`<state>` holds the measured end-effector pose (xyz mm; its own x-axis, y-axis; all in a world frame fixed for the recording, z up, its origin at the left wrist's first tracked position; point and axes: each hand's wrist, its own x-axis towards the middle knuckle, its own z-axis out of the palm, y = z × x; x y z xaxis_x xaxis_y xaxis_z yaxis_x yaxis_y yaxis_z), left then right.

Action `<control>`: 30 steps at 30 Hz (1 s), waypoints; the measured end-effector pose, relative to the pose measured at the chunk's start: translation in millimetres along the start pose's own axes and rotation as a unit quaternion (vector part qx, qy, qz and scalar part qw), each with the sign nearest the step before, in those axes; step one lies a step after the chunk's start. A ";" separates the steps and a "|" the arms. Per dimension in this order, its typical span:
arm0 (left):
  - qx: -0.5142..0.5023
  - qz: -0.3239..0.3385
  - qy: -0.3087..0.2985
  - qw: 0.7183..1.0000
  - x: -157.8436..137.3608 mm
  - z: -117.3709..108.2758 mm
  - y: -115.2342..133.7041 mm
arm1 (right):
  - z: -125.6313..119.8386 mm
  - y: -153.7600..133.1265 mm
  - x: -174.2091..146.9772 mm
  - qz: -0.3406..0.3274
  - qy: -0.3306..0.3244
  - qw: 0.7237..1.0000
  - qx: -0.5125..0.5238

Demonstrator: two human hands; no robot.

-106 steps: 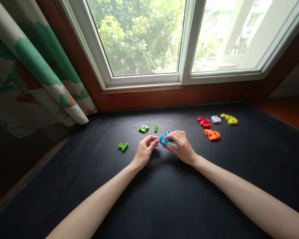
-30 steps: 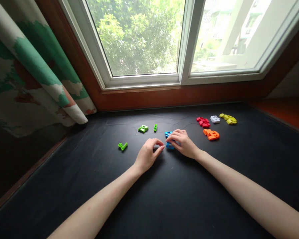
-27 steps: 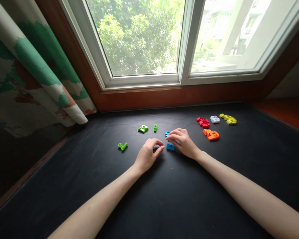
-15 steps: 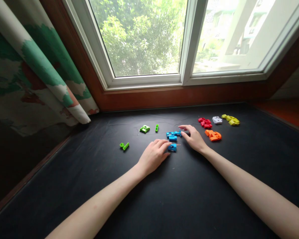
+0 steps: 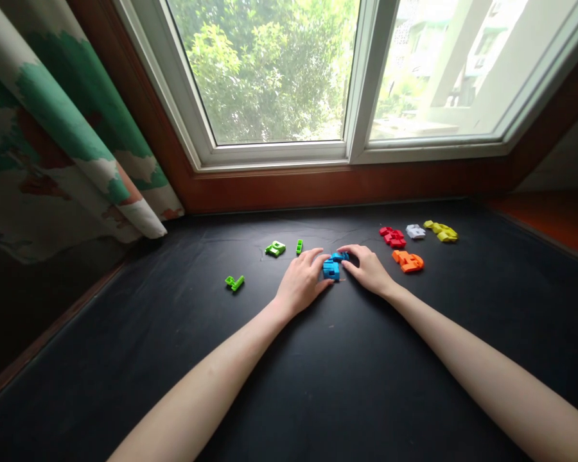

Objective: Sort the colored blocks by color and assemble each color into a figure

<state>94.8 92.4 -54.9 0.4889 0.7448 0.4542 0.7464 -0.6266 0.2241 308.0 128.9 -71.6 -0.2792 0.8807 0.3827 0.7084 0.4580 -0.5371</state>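
In the middle of the black tabletop, small blue plastic blocks (image 5: 331, 270) lie close together. My left hand (image 5: 299, 281) comes at them from the left, its fingers at the far side and its thumb at the near edge, closed around the cluster. On the right, my right hand (image 5: 368, 271) has forefinger and thumb curled about the end of a smaller blue block (image 5: 340, 256) at the back of the cluster. The fingers cover part of the blue blocks, so how they join cannot be made out.
Green blocks (image 5: 275, 248) lie to the left, with another green block (image 5: 234, 283) nearer. Red (image 5: 393, 237), white (image 5: 415, 231), yellow (image 5: 442, 231) and orange blocks (image 5: 408, 261) sit in groups at the right. Behind are a window frame (image 5: 274, 163) and a curtain (image 5: 91, 147).
My left hand has moved away from me, bringing the near blue block up against the others. My right hand has shifted slightly left along the blue blocks.
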 end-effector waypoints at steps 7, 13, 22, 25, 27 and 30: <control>-0.061 -0.019 -0.051 0.997 0.4 3.3 -2.8 | -1.4 -3.9 -1.3 0.012 0.010 0.999 0.028; -0.068 -0.020 -0.020 0.997 -1.7 3.5 -3.0 | -1.6 -4.4 -1.6 0.032 0.042 0.997 0.049; -0.095 -0.035 -0.008 0.995 -3.4 5.7 -4.6 | -1.8 -9.2 -4.4 0.002 0.019 0.997 0.072; -0.105 -0.045 -0.010 0.993 -4.6 5.7 -4.6 | -1.6 -10.5 -5.2 -0.005 0.008 0.998 0.066; -0.107 -0.052 -0.009 0.993 -5.0 5.7 -4.5 | -1.5 -11.2 -5.3 -0.007 0.008 0.998 0.059; -0.112 -0.060 -0.001 0.992 -4.7 4.8 -3.9 | -1.8 -12.3 -5.2 -0.016 0.007 0.999 0.048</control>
<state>91.8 92.5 -62.0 0.4036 0.8179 0.4102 0.6810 -0.5679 0.4623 301.9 118.5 -65.7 -0.2899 0.8642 0.4112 0.6342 0.4953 -0.5938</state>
